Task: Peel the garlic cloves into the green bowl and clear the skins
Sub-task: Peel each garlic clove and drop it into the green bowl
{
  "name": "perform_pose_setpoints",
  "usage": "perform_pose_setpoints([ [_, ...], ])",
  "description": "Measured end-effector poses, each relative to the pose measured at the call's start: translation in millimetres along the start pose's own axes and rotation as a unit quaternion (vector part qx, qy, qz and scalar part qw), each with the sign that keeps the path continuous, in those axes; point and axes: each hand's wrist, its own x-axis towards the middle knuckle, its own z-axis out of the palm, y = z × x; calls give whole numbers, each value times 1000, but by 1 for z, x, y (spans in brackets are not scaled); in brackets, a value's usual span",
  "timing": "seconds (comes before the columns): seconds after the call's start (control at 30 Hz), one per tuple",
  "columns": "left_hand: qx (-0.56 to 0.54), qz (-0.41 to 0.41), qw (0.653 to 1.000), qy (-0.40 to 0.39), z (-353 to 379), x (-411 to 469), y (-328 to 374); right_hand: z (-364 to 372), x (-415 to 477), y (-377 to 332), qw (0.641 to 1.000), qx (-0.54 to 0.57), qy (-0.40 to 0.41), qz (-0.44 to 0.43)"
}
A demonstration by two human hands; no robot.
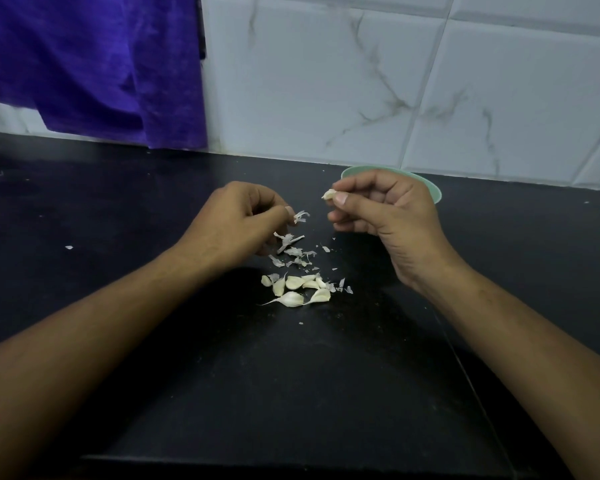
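Between the thumb and forefinger of the right hand (pixel 388 216) a garlic clove (pixel 329 194) is pinched, in front of the green bowl (pixel 436 192), which is partly hidden behind this hand. A strip of skin (pixel 301 216) is pinched by the curled fingers of the left hand (pixel 236 220). Below them, a heap of cloves (pixel 293 289) and loose skins (pixel 293 251) are spread on the black worktop (pixel 291 393).

A black countertop (pixel 153 358) carries garlic cloves (pixel 297 291), scattered skins (pixel 293 251) and a green bowl (pixel 435 192).
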Motion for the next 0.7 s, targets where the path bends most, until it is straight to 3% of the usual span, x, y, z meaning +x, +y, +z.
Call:
perform_pose_setpoints([
  [0.37, 83, 39, 996, 20, -2, 0, -3, 5, -4, 1, 1000, -7, -17, 14],
  [0.7, 60, 94, 994, 15, 0, 2, -7, 8, -5, 6, 999, -15, -35, 18],
])
